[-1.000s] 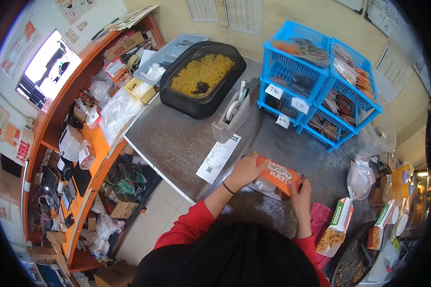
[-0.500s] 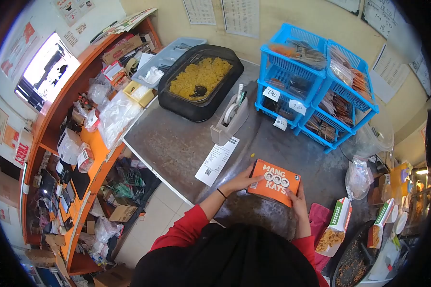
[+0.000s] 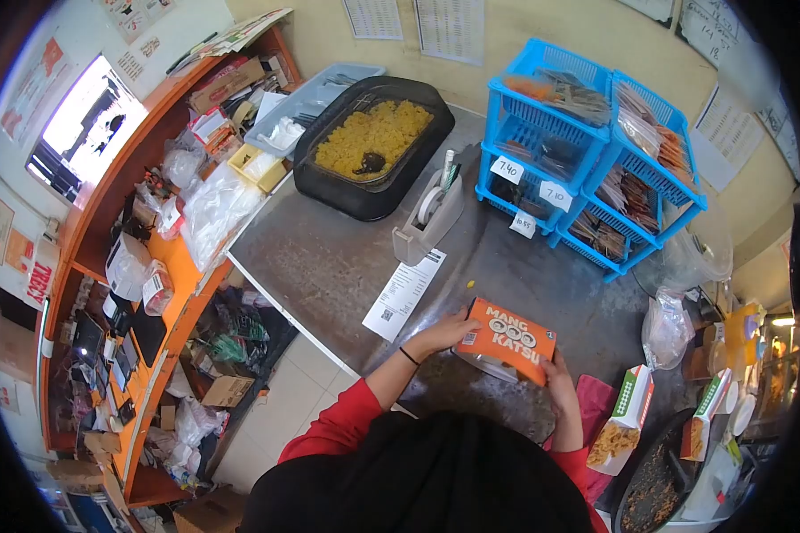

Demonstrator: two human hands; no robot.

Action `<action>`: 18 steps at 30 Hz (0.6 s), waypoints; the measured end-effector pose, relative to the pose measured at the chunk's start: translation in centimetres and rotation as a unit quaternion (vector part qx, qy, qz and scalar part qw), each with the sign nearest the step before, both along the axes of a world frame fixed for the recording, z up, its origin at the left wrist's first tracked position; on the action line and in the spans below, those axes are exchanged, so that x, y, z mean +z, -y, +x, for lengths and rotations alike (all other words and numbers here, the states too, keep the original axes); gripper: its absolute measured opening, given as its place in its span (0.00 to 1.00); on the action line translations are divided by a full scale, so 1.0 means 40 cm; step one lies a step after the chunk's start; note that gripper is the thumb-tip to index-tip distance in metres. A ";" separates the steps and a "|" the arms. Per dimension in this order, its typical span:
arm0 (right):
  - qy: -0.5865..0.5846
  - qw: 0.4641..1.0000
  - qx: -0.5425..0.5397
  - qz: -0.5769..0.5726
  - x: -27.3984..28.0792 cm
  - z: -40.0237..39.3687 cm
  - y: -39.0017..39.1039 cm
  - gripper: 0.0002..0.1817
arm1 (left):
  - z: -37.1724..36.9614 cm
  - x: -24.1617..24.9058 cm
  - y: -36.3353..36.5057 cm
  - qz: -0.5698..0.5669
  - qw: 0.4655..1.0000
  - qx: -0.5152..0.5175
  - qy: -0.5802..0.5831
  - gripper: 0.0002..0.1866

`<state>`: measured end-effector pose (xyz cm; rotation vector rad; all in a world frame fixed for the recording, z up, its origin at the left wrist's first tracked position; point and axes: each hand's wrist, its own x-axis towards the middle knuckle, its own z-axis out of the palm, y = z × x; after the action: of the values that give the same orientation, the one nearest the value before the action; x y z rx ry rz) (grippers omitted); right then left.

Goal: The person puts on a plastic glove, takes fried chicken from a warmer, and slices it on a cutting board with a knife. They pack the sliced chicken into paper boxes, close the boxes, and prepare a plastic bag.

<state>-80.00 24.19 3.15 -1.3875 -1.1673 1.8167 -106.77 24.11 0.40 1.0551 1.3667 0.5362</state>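
Note:
An orange box [image 3: 510, 338] with white lettering is held between both hands near the table's front edge. My left hand [image 3: 449, 333] grips its left end, with the thumb at the printed face. At the box's right end, my right hand [image 3: 560, 380] has its fingers pressed to the corner. Below the box's front edge a pale rim shows; its contents cannot be made out. Behind and to the left lies a printed receipt [image 3: 404, 295], close to a grey tape dispenser [image 3: 428, 219].
A black tray of yellow rice [image 3: 309, 182] stands at the back left, and blue baskets [image 3: 542, 115] with packets at the back right. To the right are a plastic bag [image 3: 667, 330], food cartons [image 3: 632, 397] and a dark pan [image 3: 636, 480]. An orange shelf [image 3: 182, 311] stands left.
The orange printed face has tilted and narrowed, and a pale rim now shows under its front edge. My right hand has shifted slightly with it.

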 end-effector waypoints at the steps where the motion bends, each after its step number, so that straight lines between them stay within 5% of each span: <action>1: -0.066 0.997 -0.047 -0.017 0.026 -0.034 0.019 0.30 | 0.004 -0.014 -0.001 -0.011 0.998 0.021 0.064 0.50; 5: -0.153 0.980 -0.125 -0.028 -0.031 -0.068 0.041 0.32 | 0.056 -0.024 0.026 0.066 0.996 0.049 -0.041 0.50; 6: -0.024 0.990 -0.109 0.087 -0.073 -0.072 0.048 0.32 | 0.065 -0.054 0.031 0.093 0.990 0.061 -0.082 0.49; 8: 0.233 0.921 -0.066 0.305 -0.097 -0.091 0.070 0.33 | 0.059 -0.041 0.042 0.103 0.977 0.054 -0.178 0.47; 11: 0.354 0.818 0.074 0.448 -0.029 -0.064 0.063 0.40 | 0.064 -0.066 0.048 0.164 0.959 0.098 -0.209 0.44; 14: 0.360 0.755 0.234 0.496 0.017 -0.026 0.038 0.38 | 0.026 -0.025 0.066 0.469 0.827 -0.091 -0.297 0.46; 18: 0.354 0.702 0.264 0.559 0.005 -0.008 0.023 0.30 | 0.028 0.004 0.063 0.479 0.797 -0.225 -0.291 0.44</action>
<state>-80.31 23.27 3.35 -0.9474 -2.6435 0.3543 -105.63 21.58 0.56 2.4748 1.2597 0.5670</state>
